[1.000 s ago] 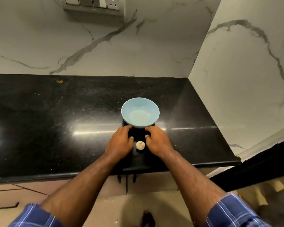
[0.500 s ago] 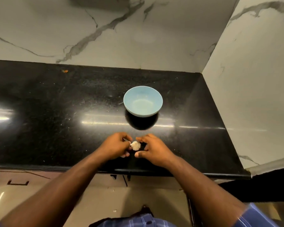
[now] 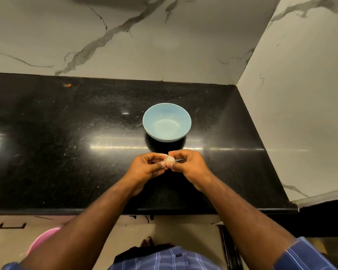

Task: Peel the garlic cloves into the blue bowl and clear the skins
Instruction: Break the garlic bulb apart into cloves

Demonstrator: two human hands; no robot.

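A small whitish garlic bulb (image 3: 168,159) is held above the black counter (image 3: 66,133), just in front of the blue bowl (image 3: 166,121). My left hand (image 3: 146,168) grips it from the left with curled fingers and thumb. My right hand (image 3: 187,164) pinches it from the right, and a thin stalk or strip of skin (image 3: 179,160) sticks out toward that hand. The bowl stands upright and nothing shows inside it.
Marble walls close the counter at the back and on the right. A small orange speck (image 3: 67,85) lies near the back wall on the left. A pink round object (image 3: 41,240) sits on the floor below the counter's front edge.
The garlic bulb lay on the counter between my hands; both hands have closed on it and lifted it. The view has tilted down and back from the bowl.
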